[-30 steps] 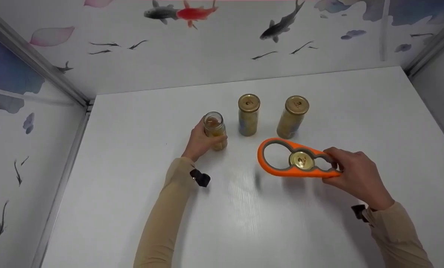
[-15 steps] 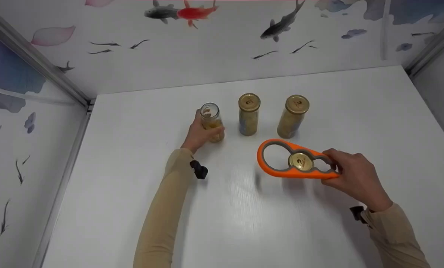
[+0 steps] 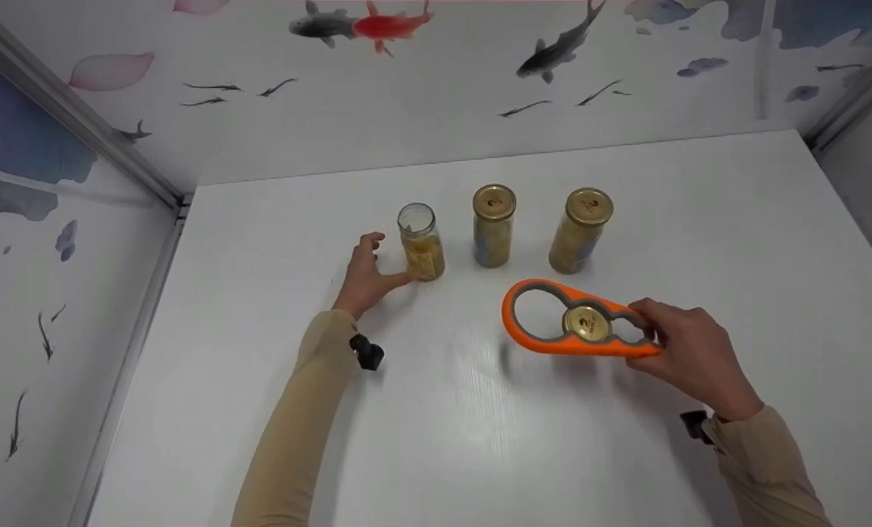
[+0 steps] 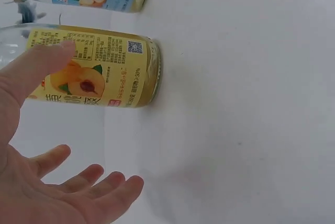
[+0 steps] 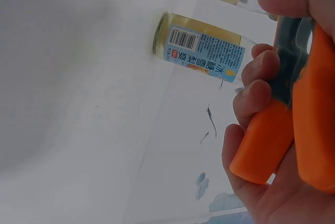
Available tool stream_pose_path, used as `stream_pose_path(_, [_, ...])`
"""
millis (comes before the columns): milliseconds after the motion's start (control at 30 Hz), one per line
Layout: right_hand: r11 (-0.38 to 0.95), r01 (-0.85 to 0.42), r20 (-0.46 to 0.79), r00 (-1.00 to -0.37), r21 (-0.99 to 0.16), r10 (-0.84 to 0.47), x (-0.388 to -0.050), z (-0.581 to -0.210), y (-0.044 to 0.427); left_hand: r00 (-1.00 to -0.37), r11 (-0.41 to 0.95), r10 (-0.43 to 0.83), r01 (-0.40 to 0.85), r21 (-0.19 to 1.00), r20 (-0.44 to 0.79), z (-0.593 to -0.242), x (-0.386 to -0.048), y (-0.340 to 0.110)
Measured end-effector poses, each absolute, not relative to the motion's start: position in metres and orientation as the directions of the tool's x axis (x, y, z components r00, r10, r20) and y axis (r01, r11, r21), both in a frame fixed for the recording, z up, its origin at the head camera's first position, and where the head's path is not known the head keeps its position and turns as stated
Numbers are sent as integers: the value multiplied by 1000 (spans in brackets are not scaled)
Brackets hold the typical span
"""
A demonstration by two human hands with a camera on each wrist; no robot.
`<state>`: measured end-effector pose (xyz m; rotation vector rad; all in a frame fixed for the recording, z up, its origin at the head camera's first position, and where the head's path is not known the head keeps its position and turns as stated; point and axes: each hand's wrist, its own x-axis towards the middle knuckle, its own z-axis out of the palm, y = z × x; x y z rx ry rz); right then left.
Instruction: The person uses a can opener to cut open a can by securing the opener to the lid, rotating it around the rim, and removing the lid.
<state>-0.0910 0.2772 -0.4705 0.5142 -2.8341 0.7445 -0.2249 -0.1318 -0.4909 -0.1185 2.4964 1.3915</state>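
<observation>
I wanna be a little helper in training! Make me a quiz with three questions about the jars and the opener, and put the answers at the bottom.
1. True or false: all three jars are closed.

2. Choose one: what is the main colour of the label with the cut peach on it?
A. Pink
B. Yellow
C. Black

3. Short answer: what round thing shows inside the orange opener?

Key
1. False. In the head view, the left jar is open, while the middle jar and the right jar are closed.
2. B, yellow.
3. A gold lid.
</observation>
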Motion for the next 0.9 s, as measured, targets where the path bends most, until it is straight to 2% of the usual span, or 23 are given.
stream_pose_path(233, [811,-369,237,-928,-454,-289,-93,-472,272,-887,481,91,-359,800,-453,-490,-201,-140])
stream_pose_path(467, [815,-349,217,-936,-463,-277,-95,-472,269,-885,490,135,-332,806,-446,-492,-184,-130])
stream_pose_path(900, [804,-346,199,-938,-483,-283,-97,-472,259,-866,412,259,-303,860,-429,-494,-170,-92])
